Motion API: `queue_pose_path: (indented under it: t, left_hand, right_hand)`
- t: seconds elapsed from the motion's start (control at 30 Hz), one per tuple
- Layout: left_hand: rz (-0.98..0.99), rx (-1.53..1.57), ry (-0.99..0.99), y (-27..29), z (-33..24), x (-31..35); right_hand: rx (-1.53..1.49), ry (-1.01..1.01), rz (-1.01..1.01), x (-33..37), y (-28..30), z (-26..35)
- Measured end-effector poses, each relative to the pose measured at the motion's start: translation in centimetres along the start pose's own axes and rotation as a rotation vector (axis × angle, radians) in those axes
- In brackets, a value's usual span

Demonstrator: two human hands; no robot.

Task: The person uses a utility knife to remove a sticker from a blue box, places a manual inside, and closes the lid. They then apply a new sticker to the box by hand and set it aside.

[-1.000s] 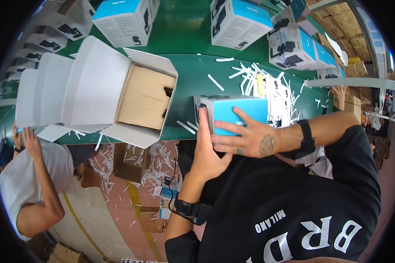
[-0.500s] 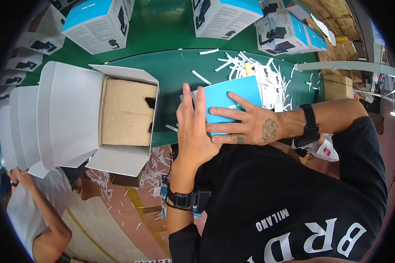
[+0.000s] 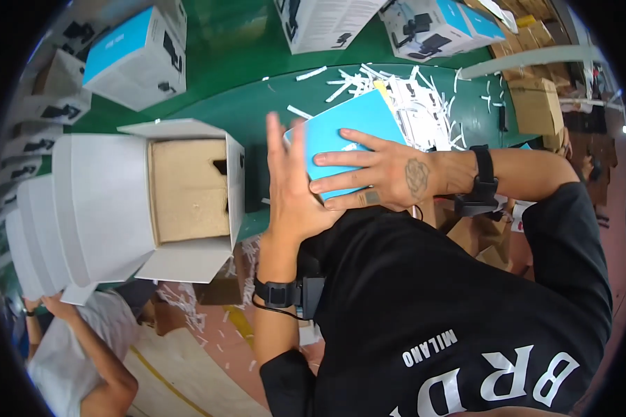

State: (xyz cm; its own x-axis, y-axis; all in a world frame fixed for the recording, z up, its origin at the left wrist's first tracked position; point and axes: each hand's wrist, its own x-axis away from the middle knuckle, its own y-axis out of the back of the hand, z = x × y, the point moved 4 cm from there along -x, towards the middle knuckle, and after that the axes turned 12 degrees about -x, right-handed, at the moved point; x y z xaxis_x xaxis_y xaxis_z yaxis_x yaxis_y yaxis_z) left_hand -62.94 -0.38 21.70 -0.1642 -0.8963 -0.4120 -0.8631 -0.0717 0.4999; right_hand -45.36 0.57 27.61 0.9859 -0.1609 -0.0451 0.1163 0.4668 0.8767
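Note:
A box with a blue top (image 3: 341,132) sits in front of me at the near edge of the green table. My right hand (image 3: 389,174) lies flat across that top, its fingers spread. Against the box's left side is my left hand (image 3: 295,194), fingers stretched upward and a little smeared by motion; its thumb is hidden. To the left lies an open white box (image 3: 104,208) with its flaps out and a brown cardboard insert (image 3: 188,191) inside. Beyond the blue top is a pile of white strips and printed labels (image 3: 417,104).
Several white boxes with blue tops, such as one at the far left (image 3: 135,59), stand along the far side of the green table (image 3: 215,104). More open white boxes (image 3: 31,222) line up at left, by another person (image 3: 83,347). Paper scraps litter the floor.
The view has shifted slightly. In it, both hands and the blue-topped box sit a little farther left and up, the hands still on the box. The open white box keeps its place on the table.

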Motion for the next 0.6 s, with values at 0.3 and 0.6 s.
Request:
queue_pose_path:
  t: [0.3, 0.6]
  left_hand:
    - [0.045, 0.178, 0.199, 0.7, -0.6, 0.4]
    - [0.11, 0.404, 0.209, 5.3, -2.4, 0.2]
  right_hand:
    - [-0.213, -0.483, -0.492, 8.1, 5.6, -2.5]
    - [-1.044, -0.353, -0.703, 10.3, 5.5, 1.8]
